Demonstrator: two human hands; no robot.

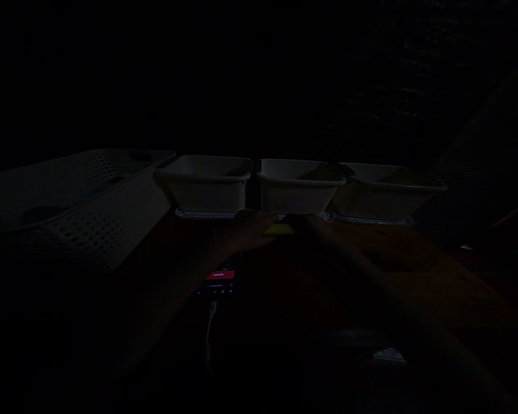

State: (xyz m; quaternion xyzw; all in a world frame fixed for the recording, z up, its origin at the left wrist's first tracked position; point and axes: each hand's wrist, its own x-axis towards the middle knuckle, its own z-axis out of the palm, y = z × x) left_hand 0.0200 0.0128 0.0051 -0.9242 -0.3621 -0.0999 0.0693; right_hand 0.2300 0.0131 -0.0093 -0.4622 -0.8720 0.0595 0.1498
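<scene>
The picture is very dark. In front of the middle tub, my left hand (252, 226) is closed on the left end of a small, flat yellow-green thing (279, 229), whose kind I cannot make out. My right hand (308, 226) meets its right end, with fingers bent around it and mostly lost in shadow. Under my left forearm lies a lit smartphone (221, 276) with a red band on its screen, partly covered by the arm. A white charging cable (211, 315) runs from its near end.
Three pale tubs, the left tub (211, 192), the middle tub (297, 195) and the right tub (377, 198), stand in a row along the back of the wooden table (397, 253). A large perforated white basket (129, 213) stands at the left. A small pale item (388, 355) lies at the lower right.
</scene>
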